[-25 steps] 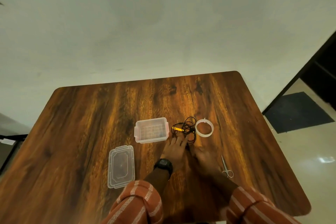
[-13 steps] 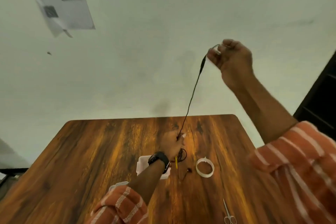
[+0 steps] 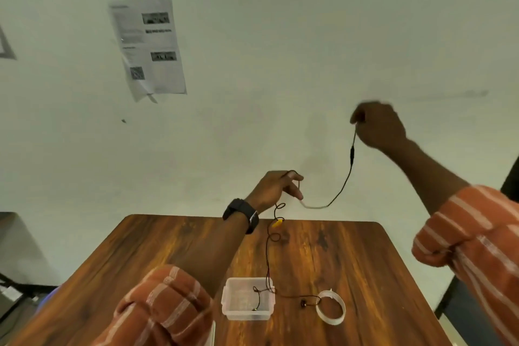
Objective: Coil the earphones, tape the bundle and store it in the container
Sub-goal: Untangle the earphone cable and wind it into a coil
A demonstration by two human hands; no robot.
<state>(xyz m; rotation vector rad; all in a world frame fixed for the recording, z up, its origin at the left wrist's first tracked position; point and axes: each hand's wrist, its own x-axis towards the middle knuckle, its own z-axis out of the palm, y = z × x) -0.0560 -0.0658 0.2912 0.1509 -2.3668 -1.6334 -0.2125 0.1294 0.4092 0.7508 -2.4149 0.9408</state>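
early yet: both hands raised, right hand [image 3: 377,128] pinching the earphones [image 3: 341,185] cord high, left hand [image 3: 276,187] pinching it lower. cord sags between, tail trailing over the container [image 3: 248,299] beside the tape [image 3: 330,307]. coiling, taping, storing all remain.

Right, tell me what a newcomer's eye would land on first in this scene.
First, the black earphone cable strung in the air between the raised right hand and the lower left hand, its tail hanging down to the wooden table. Next, the clear container at the near edge, with one earbud end dangling inside, and the tape roll just to its right.
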